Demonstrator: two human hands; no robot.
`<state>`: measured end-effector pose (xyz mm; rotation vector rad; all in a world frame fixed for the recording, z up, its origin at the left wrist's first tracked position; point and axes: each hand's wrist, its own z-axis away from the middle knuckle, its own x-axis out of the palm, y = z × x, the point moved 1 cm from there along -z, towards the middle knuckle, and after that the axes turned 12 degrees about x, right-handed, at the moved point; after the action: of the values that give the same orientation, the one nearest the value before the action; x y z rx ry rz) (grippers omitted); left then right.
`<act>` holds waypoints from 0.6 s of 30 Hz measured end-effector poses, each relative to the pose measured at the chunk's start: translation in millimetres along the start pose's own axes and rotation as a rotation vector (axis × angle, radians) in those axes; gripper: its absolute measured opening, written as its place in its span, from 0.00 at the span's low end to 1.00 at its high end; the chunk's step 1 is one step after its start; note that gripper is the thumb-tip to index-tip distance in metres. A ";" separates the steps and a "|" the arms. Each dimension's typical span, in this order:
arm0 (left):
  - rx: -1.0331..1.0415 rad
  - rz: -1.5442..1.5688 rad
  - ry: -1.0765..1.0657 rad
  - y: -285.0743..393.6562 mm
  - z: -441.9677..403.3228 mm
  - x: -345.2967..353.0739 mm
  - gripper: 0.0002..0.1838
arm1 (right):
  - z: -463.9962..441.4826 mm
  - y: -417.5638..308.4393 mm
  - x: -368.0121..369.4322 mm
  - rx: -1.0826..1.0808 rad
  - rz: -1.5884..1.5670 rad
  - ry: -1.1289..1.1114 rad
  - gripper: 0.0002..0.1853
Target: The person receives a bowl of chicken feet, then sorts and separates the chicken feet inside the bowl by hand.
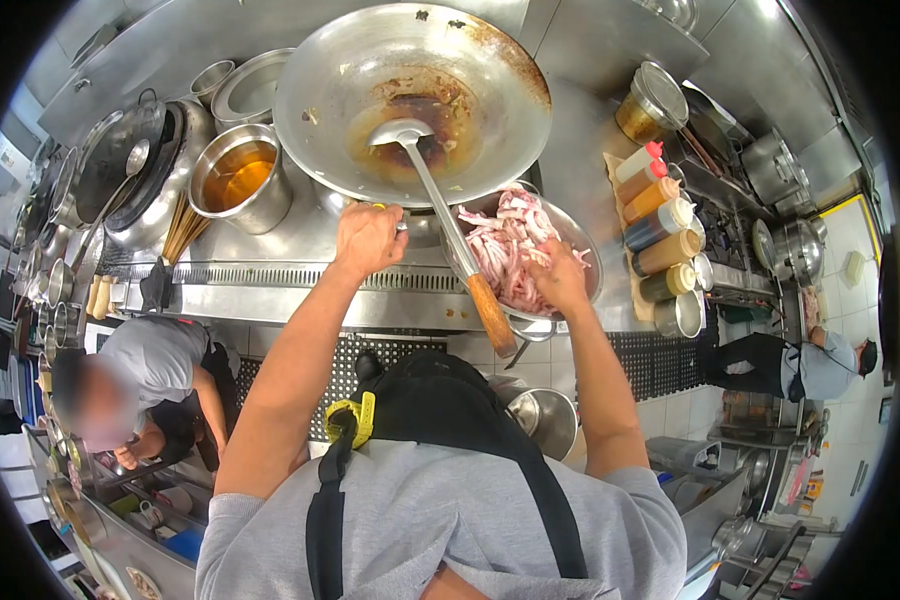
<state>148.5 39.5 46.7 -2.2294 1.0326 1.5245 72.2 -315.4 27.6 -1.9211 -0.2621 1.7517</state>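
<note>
My left hand (pixel 370 238) is closed round the near handle of a large wok (pixel 320 110), which holds a little dark, oily liquid. My right hand (pixel 558 278) is in a metal bowl (pixel 595 255) of pale pink raw meat strips (pixel 510 245), its fingers curled into the strips and partly hidden by them. A long wok ladle (pixel 432 190) with a wooden handle leans across the wok's rim between my hands. The ladle's head rests in the wok, and its handle passes over the bowl's left side.
A pot of orange oil (pixel 238 185) stands left of the wok. Several squeeze bottles (pixel 660 225) line the right side. Below my right arm is a metal pot (pixel 550 425). One person (pixel 150 380) crouches at left; another (pixel 820 365) stands far right.
</note>
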 end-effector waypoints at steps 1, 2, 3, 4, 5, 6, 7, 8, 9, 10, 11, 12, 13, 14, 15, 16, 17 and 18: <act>0.000 -0.001 -0.001 0.2 -1.0 -0.3 0.10 | -1.5 1.0 0.1 -0.029 0.001 0.013 0.25; 0.005 -0.001 0.006 0.4 -1.3 -0.9 0.10 | -2.9 3.1 0.0 -0.059 0.001 0.024 0.25; 0.009 -0.002 0.012 0.7 -0.9 -2.2 0.10 | -4.2 6.1 0.7 -0.088 0.001 0.035 0.24; 0.015 -0.002 0.019 0.7 -0.7 -2.6 0.10 | -9.0 17.5 3.8 -0.034 -0.077 -0.016 0.23; 0.018 -0.006 0.022 0.7 -0.9 -2.3 0.10 | -15.0 31.3 5.8 0.021 -0.155 -0.066 0.22; 0.021 -0.009 0.025 0.4 -0.9 -1.5 0.09 | -17.0 34.5 2.6 0.077 -0.233 -0.116 0.21; 0.024 -0.013 0.027 0.2 -0.4 -0.9 0.09 | -17.5 38.3 -1.8 0.123 -0.283 -0.122 0.21; 0.024 -0.011 0.026 -0.5 -0.1 -0.3 0.09 | -18.3 42.8 -7.9 0.168 -0.333 -0.127 0.20; 0.023 -0.009 0.026 -0.8 -0.2 0.1 0.09 | -16.9 39.0 -16.7 0.213 -0.383 -0.132 0.20; 0.023 -0.006 0.025 -0.6 -0.3 0.6 0.09 | -14.2 33.4 -24.2 0.208 -0.409 -0.139 0.19; 0.020 0.000 0.021 -0.3 -0.2 1.1 0.09 | -10.6 27.0 -30.8 0.204 -0.435 -0.147 0.18; 0.018 0.005 0.017 -0.1 -0.1 0.9 0.09 | -7.9 23.4 -33.0 0.200 -0.461 -0.154 0.17; 0.015 0.009 0.014 0.2 -0.3 0.6 0.09 | -6.1 22.7 -31.1 0.204 -0.488 -0.119 0.17; 0.011 0.008 0.012 0.4 -0.4 0.5 0.09 | -4.8 22.6 -27.8 0.208 -0.515 -0.085 0.17; 0.007 0.007 0.010 0.3 -0.2 0.8 0.09 | -4.4 24.0 -24.3 0.212 -0.542 -0.052 0.16; 0.001 0.006 0.008 0.4 -0.2 0.7 0.09 | -7.9 31.2 -17.8 0.177 -0.477 -0.045 0.17; 0.002 0.008 0.009 0.5 0.2 0.4 0.09 | -12.7 39.3 -10.4 0.141 -0.411 -0.038 0.17; 0.003 0.010 0.011 0.9 0.2 -0.9 0.09 | -12.8 32.9 -11.3 0.105 -0.346 -0.031 0.17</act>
<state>147.5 39.4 47.6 -2.2365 1.0495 1.5155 76.4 -351.7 21.4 -1.6608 -0.4741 1.5340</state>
